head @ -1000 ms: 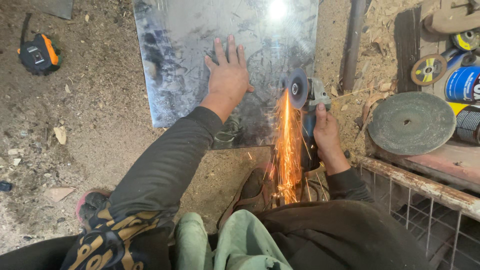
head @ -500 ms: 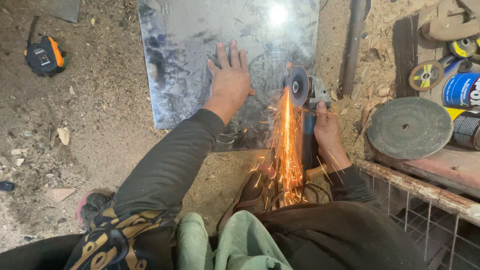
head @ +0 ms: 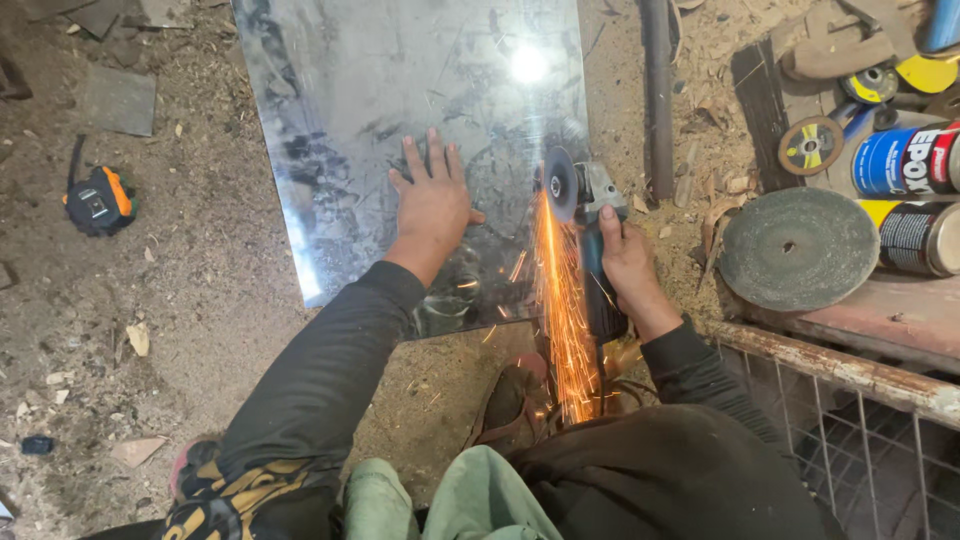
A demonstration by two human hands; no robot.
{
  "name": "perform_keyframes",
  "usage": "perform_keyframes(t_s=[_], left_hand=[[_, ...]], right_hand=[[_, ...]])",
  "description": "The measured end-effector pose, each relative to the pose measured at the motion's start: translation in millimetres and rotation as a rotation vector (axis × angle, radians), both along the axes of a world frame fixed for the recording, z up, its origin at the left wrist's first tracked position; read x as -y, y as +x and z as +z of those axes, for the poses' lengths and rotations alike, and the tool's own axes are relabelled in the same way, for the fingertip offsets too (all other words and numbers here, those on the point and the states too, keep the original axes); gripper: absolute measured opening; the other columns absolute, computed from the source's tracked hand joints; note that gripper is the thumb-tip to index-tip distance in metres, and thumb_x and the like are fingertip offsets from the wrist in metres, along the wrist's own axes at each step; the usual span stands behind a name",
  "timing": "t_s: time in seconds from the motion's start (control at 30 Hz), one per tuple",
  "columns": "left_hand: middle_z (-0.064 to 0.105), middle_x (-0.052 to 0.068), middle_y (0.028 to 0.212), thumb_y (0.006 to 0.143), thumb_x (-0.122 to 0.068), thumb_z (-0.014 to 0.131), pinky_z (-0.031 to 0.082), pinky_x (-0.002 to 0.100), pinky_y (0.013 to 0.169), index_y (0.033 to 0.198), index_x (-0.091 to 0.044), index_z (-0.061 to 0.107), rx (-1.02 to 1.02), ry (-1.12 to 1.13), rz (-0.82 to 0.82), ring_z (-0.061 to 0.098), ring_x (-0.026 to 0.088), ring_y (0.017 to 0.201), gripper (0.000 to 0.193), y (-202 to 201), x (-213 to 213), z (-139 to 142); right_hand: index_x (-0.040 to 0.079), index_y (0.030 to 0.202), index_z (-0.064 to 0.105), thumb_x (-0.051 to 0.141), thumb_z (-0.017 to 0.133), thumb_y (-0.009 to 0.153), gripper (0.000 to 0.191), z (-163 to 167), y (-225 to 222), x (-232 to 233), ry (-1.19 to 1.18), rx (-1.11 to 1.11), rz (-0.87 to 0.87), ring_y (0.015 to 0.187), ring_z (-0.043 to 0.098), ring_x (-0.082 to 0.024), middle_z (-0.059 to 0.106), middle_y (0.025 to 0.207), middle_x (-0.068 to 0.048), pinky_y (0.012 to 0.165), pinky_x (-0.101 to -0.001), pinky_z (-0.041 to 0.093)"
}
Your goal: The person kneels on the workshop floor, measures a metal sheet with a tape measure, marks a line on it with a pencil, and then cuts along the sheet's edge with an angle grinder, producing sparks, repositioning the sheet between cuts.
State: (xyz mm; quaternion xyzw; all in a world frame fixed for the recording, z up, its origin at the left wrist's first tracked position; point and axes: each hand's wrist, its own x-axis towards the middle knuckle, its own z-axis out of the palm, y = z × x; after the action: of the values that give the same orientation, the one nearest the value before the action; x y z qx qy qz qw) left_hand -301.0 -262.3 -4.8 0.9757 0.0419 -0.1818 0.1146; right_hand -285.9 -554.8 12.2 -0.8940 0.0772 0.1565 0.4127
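A shiny metal sheet (head: 400, 120) lies flat on the dirt floor. My left hand (head: 432, 205) presses down on it, palm flat and fingers spread. My right hand (head: 625, 262) grips the body of an angle grinder (head: 585, 200) at the sheet's right edge. Its spinning disc (head: 558, 183) bites into the sheet. A stream of orange sparks (head: 562, 310) shoots back toward my legs. My foot in a sandal (head: 510, 400) rests just below the sheet's near edge.
A black and orange tape measure (head: 98, 198) lies on the dirt at left. At right are a large grey abrasive disc (head: 797, 248), smaller discs (head: 810, 145), cans (head: 905, 160) and a rusty wire frame (head: 860, 375). A dark pipe (head: 656, 90) lies beside the sheet.
The grinder and my right hand have crept a little further up the sheet along the cut. The sparks keep flying. My left hand stays pressed in place.
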Motion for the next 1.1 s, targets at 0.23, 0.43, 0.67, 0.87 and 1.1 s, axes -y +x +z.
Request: perform_keyframes(t_s=[0.23, 0.43, 0.67, 0.87, 1.1], left_hand=[[0.010, 0.029, 0.165, 0.080, -0.064, 0.073, 0.034, 0.073, 0.107, 0.159, 0.002, 0.023, -0.007, 0.004, 0.004, 0.012, 0.057, 0.148, 0.115, -0.5, 1.1, -4.1], [0.010, 0.030, 0.166, 0.082, -0.064, 0.071, 0.035, 0.073, 0.107, 0.159, 0.003, 0.024, -0.009, 0.014, -0.014, 0.012, 0.058, 0.148, 0.112, -1.4, -0.9, -0.8], [0.008, 0.032, 0.165, 0.086, -0.064, 0.067, 0.034, 0.071, 0.109, 0.159, 0.005, 0.019, -0.069, 0.013, -0.039, 0.009, 0.059, 0.148, 0.112, 2.9, -4.7, 4.5], [0.007, 0.030, 0.166, 0.085, -0.064, 0.068, 0.033, 0.073, 0.109, 0.159, 0.004, 0.019, -0.062, 0.004, -0.022, 0.008, 0.059, 0.148, 0.112, 3.6, -5.3, 4.1], [0.007, 0.029, 0.166, 0.083, -0.064, 0.070, 0.032, 0.074, 0.109, 0.160, 0.004, 0.019, -0.054, -0.013, -0.007, 0.008, 0.059, 0.149, 0.114, 5.3, -6.1, -0.7]], right_hand=[[-0.001, 0.100, 0.071, 0.059, 0.050, 0.103, 0.064, 3.5, 3.2, -6.9, 0.004, -0.019, -0.022, 0.078, 0.060, -0.013, 0.069, 0.085, -0.007, 0.073, -0.0329, 0.051], [0.000, 0.097, 0.071, 0.060, 0.050, 0.103, 0.064, 4.6, 6.4, -10.6, 0.121, -0.104, -0.043, 0.068, 0.060, -0.012, 0.067, 0.080, -0.006, 0.064, -0.0310, 0.052], [-0.002, 0.098, 0.068, 0.060, 0.048, 0.102, 0.065, 0.0, 15.1, -13.5, 0.075, -0.102, -0.053, 0.067, 0.062, -0.015, 0.066, 0.077, -0.008, 0.063, -0.0334, 0.053], [-0.004, 0.099, 0.070, 0.063, 0.049, 0.103, 0.071, -4.8, 20.8, -14.0, 0.039, -0.034, -0.010, 0.074, 0.060, -0.016, 0.068, 0.084, -0.010, 0.070, -0.0322, 0.052], [-0.004, 0.099, 0.070, 0.064, 0.047, 0.103, 0.071, -4.7, 32.2, -16.2, 0.016, -0.033, 0.019, 0.077, 0.060, -0.014, 0.068, 0.085, -0.007, 0.074, -0.0307, 0.051]])
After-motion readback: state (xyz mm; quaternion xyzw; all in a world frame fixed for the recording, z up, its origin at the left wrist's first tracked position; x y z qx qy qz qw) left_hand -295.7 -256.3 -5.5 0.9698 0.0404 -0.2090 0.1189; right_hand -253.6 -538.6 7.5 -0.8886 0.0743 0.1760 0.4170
